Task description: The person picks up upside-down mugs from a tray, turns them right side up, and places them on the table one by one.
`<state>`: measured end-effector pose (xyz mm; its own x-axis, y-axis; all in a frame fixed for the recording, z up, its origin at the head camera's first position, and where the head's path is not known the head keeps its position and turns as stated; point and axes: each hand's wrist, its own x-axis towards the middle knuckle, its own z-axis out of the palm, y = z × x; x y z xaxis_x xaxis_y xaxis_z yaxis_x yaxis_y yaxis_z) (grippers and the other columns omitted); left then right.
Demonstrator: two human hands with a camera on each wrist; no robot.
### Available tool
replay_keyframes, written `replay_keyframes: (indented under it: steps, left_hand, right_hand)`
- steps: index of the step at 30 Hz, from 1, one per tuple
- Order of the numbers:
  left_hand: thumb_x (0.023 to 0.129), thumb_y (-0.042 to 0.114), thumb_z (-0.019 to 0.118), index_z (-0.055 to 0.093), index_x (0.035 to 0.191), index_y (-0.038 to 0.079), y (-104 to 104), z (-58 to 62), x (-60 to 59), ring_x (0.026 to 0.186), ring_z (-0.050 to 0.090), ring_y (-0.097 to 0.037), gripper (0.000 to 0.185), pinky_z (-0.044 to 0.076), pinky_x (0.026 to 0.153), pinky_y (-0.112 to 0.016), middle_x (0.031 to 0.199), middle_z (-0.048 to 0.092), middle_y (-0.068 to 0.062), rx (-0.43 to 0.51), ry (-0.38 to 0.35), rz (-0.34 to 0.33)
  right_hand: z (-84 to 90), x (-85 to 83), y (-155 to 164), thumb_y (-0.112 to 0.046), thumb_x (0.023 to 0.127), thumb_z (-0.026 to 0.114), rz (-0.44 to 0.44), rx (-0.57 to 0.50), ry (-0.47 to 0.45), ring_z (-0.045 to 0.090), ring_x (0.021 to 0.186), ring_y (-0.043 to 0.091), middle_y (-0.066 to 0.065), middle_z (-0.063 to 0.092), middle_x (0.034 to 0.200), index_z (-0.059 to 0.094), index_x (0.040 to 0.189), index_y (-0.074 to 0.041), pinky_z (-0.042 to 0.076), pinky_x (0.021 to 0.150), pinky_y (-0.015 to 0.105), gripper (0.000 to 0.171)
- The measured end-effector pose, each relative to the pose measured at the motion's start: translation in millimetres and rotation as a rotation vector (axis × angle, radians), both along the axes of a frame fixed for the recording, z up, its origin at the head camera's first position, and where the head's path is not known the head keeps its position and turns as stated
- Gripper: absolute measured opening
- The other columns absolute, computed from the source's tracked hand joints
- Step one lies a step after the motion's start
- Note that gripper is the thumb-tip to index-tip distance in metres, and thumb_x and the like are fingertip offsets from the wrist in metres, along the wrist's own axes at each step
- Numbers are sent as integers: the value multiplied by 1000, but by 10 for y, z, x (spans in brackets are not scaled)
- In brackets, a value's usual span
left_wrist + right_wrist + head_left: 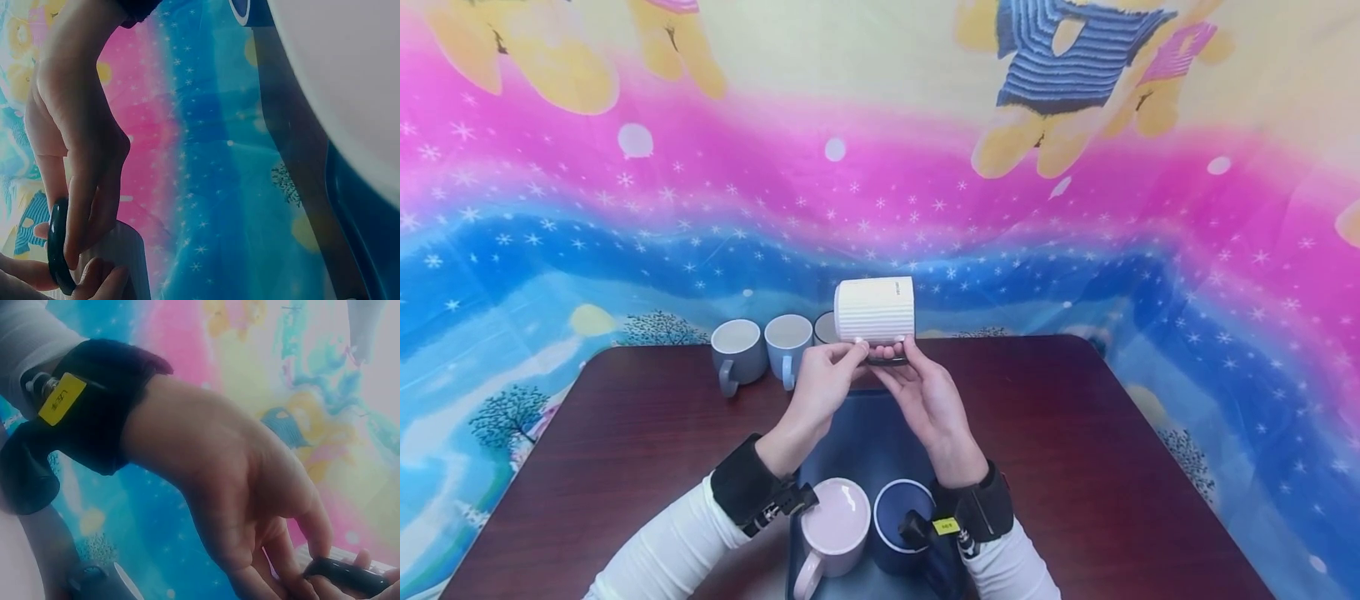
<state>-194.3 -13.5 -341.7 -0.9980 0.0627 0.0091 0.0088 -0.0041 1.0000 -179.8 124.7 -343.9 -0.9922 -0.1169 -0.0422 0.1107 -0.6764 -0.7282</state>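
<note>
A white ribbed mug [875, 310] lies on its side in the air above the far table edge, small dark lettering near its right end. Its dark handle [887, 361] points down toward me. From the left, my left hand [820, 387] pinches the handle between thumb and fingers. My right hand [932, 400] grips it from the other side, with fingertips showing between handle and mug wall. The left wrist view shows the curved handle [59, 250] with fingers around it. In the right wrist view the handle [347, 576] is partly hidden by fingers.
A dark blue tray [857, 433] lies below my hands, bearing a pink mug [835, 517] and a navy mug [898, 517]. Behind left stand a grey mug [741, 354], a light blue mug [788, 342] and a partly hidden dark-rimmed mug [824, 328]. A patterned cloth [880, 200] surrounds the table.
</note>
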Motion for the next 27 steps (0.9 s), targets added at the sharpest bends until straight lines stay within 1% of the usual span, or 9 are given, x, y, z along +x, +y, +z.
replay_keyframes:
  steps: [5,7,11,14,17,20,24,27]
  left_hand:
    - [95,21,57,67,111,-3,-15,13,-15,104,67,-26,31,49,94,-40,114,65,-16,-1,16,-26]
    - [95,24,57,67,112,-3,-32,21,-18,104,67,-27,33,49,95,-40,114,66,-16,-25,27,-45]
    - [96,29,55,67,114,0,-85,27,-22,105,66,-28,36,49,96,-42,113,67,-14,-124,69,-98]
    - [97,32,54,67,114,5,-134,19,-25,105,64,-26,35,49,95,-44,111,68,-12,-230,116,-113]
    - [96,33,54,67,113,9,-182,0,-27,105,62,-23,32,49,93,-45,109,68,-9,-328,171,-103]
    - [96,31,55,66,114,9,-225,-54,-34,105,62,-21,31,50,93,-44,109,68,-7,-400,236,-75]
    - [95,27,58,66,114,8,-267,-178,-60,104,62,-23,28,51,91,-43,107,67,-7,-468,325,-25]
    - [93,25,60,67,114,9,-297,-287,-78,104,60,-24,27,52,88,-43,110,65,-9,-514,367,2]
  right_hand:
    - [27,-7,16,-20,103,39,4,12,13,63,89,13,3,60,83,54,94,-5,46,101,35,23]
    - [47,-10,30,-19,103,39,6,23,21,64,90,14,3,61,82,55,90,-5,47,100,35,24]
    - [81,-19,62,-19,103,39,6,70,50,65,90,13,2,63,80,56,86,-6,49,97,33,27]
    - [94,-32,85,-18,103,39,-3,109,86,65,89,13,1,65,80,57,85,-7,50,96,32,28]
    - [101,-52,109,-16,103,39,-20,132,110,65,87,12,1,66,80,57,84,-7,48,98,33,27]
    - [99,-75,138,-15,102,40,-30,145,106,66,87,12,2,67,81,58,84,-7,45,102,37,26]
    - [93,-116,185,-15,102,40,-31,173,101,67,88,12,1,68,82,58,84,-8,42,105,39,27]
    - [85,-155,224,-14,102,40,-37,204,107,67,89,11,0,69,82,60,82,-9,44,103,37,29]
